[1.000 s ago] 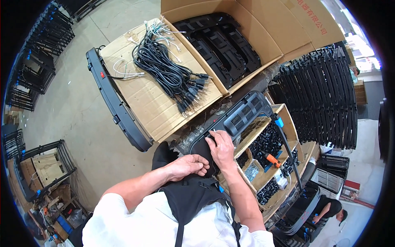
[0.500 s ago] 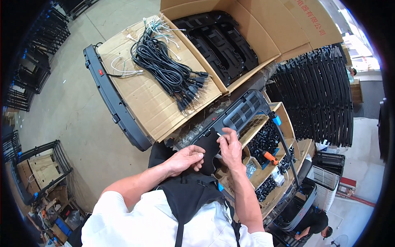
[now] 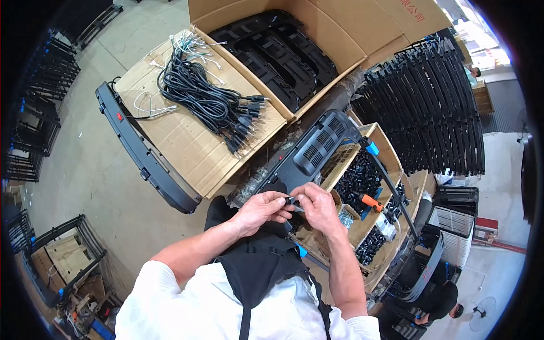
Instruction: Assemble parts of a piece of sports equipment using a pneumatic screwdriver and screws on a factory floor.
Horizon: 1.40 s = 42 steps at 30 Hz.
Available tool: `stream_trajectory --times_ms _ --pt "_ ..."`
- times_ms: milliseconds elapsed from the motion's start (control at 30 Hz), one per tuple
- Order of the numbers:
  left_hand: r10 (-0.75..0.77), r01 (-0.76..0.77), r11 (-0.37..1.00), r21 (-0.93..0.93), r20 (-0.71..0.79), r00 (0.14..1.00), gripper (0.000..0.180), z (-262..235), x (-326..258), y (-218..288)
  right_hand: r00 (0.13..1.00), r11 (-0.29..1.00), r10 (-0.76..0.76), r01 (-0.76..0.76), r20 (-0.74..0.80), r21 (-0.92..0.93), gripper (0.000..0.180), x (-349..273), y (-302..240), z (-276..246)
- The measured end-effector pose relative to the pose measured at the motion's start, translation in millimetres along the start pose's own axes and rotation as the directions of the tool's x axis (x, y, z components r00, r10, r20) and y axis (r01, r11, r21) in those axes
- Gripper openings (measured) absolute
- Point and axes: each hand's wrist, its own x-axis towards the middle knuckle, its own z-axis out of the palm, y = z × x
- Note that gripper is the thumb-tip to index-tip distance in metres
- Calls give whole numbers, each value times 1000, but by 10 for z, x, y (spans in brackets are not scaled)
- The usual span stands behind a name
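At the edge of the desk, before the vented black panel, the left hand and right hand pinched a small black fitting in their fingers. Handling looked unfinished, the fitting unreleased; power cords lay bundled on cardboard.
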Motion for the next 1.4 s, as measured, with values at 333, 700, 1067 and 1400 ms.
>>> stream_trajectory --times_ms 333,700,1067,1400 --pt "-79 79 996 31 -24 997 33 99 100 20 998 999 34 -36 -52 -31 14 -89 7 65" --pt "-42 25 982 -189 -85 996 36 273 522 -18 924 905 -312 219 -220 -365 28 127 181 -21" --pt "-123 125 989 79 -28 992 44 280 233 -55 835 843 -388 150 -391 -517 24 1559 1125 -614" --pt "-110 119 989 89 -102 989 40 306 198 -129 898 832 -340 149 -278 -534 20 1758 1166 -631"
